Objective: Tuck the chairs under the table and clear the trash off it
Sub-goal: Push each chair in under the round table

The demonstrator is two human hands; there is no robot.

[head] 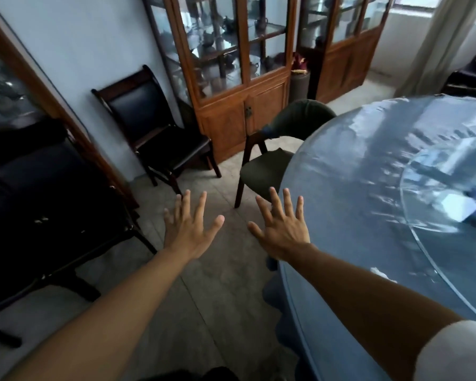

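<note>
Leftmost, a dark wooden chair with a black padded seat stands against the pale wall, well apart from the table and facing out into the room; whether it belongs to the task is unclear. Next comes the left hand, palm down over the tiled floor, fingers straight and spread, holding nothing. Just beside it the right hand hovers the same way, fingers splayed, at the near rim of the round table under its shiny blue plastic cover. Beyond both hands, the green-cushioned chair with dark wooden legs sits at the table's edge, only partly under: its seat front meets the rim, while its curved back points away toward the glass-fronted wooden cabinet. Its front-to-back axis runs roughly toward the table's middle. Farther right, a white scrap lies on the glass turntable. By my reading, tucking and clearing both remain undone.
</note>
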